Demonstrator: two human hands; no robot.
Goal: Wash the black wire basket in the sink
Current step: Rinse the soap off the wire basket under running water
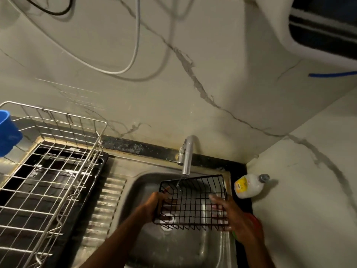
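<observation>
Head view, lower centre of frame: black wire basket (193,202) is being held above the steel sink (146,190), tilted so its open side is facing the camera. Left hand (154,206) is gripping the basket's left edge, fingers curled round the wires. Right hand (229,215) is lying flat against the basket's right side, fingers spread across the mesh; cannot tell whether it is actually clamping any wire. The two hands are sitting apart, one at each end of the basket.

Faucet (187,155) is standing at centre frame just behind the basket, spout pointing down. A thin stream of water is running from it onto the basket's upper left corner.

Sink drain (166,227) is showing through and below the basket's lower left corner.

Left of frame: an unpainted metal wire dish rack (48,171) is sitting on a dark tray beside the sink's ribbed drainboard (108,206). Blue cup (7,132) is hanging at the rack's far left edge.

Right of the basket: a white bottle with a yellow label (249,185) is lying on its side in the counter corner against the wall. Something red is showing behind the right wrist, blurred and not identifiable.
</observation>
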